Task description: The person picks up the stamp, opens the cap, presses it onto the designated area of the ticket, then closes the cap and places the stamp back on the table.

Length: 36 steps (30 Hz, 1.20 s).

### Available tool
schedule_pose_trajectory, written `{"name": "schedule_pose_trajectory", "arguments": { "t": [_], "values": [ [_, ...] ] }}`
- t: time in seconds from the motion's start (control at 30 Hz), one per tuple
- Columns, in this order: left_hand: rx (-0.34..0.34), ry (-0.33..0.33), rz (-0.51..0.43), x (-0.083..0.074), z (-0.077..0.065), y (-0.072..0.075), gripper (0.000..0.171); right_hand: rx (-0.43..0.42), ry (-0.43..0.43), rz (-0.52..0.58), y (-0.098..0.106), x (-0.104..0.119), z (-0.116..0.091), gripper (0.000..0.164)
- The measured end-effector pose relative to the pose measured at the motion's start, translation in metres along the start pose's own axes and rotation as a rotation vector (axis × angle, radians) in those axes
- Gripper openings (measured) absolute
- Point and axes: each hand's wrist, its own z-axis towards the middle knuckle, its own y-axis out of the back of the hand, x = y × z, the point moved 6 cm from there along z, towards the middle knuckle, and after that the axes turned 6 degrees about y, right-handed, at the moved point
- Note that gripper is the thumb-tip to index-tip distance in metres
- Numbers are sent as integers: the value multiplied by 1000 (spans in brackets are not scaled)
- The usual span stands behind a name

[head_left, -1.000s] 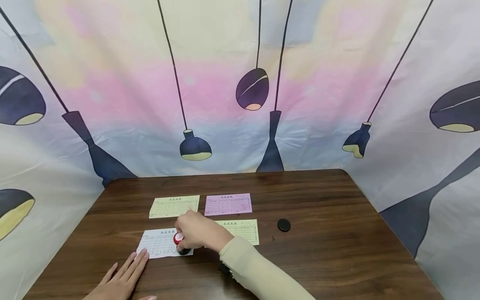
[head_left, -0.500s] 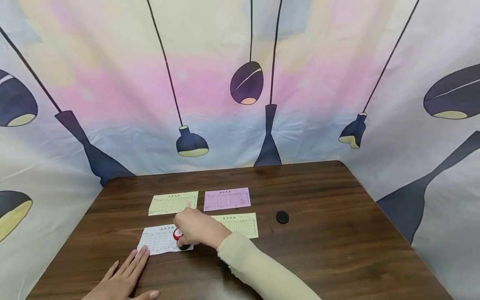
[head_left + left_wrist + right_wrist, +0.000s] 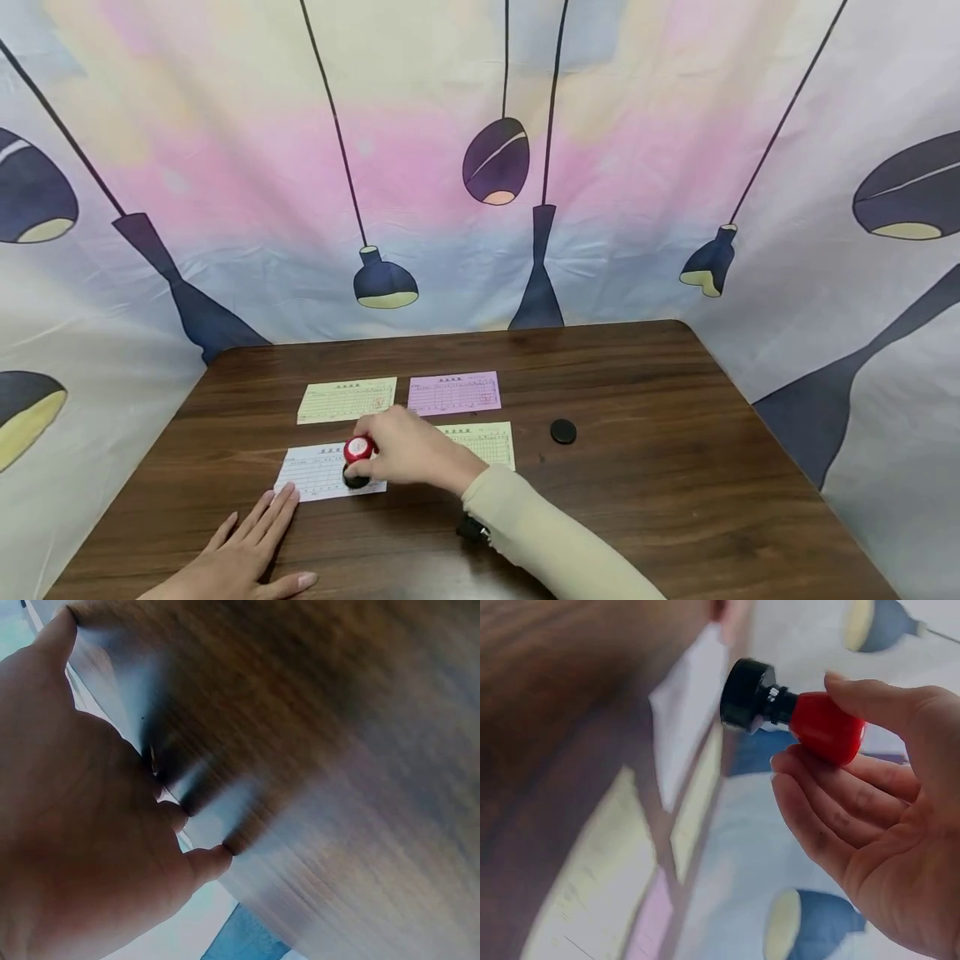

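Note:
My right hand (image 3: 412, 452) pinches a red-handled stamp (image 3: 359, 448) between thumb and fingers, its black base pointing down over the right part of a white printed form (image 3: 311, 473). In the right wrist view, the stamp (image 3: 829, 727) shows its red grip, narrow neck and round black base, apart from the paper. Flat on the table, my left hand (image 3: 238, 546) has its fingers extended, fingertips at the white form's lower left corner. The left wrist view shows that hand (image 3: 90, 817) from the palm side, fingertips against the wood.
Behind the white form lie a yellow form (image 3: 337, 402) and a purple form (image 3: 453, 394), each with a red mark. Another yellow form (image 3: 487, 446) is partly covered by my right hand. A round black cap (image 3: 563, 431) lies to the right on the brown table (image 3: 660, 500).
My right hand has lifted the stamp off the white form's lower right corner and shifted slightly left. The left hand keeps its place at the form; its thumb is spread wider than at first.

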Motion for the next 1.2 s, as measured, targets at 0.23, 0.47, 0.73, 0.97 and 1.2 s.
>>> {"name": "schedule_pose_trajectory", "arguments": {
  "t": [0.23,0.47,0.73,0.97,1.2],
  "values": [
    [22,-11,10,-2,0,3,110,-107,-13,131,37,-16,-17,26],
    [-22,-99,73,-7,2,21,97,-158,-34,233,57,-39,-42,21],
    [-57,-104,107,-10,4,39,80,-184,-107,322,72,-62,-69,34],
    [-120,-140,137,-26,7,48,68,-203,-82,339,73,-76,-84,40],
    [-221,-279,196,-59,10,52,56,-166,-133,388,68,-93,-101,33]
  ]
}}
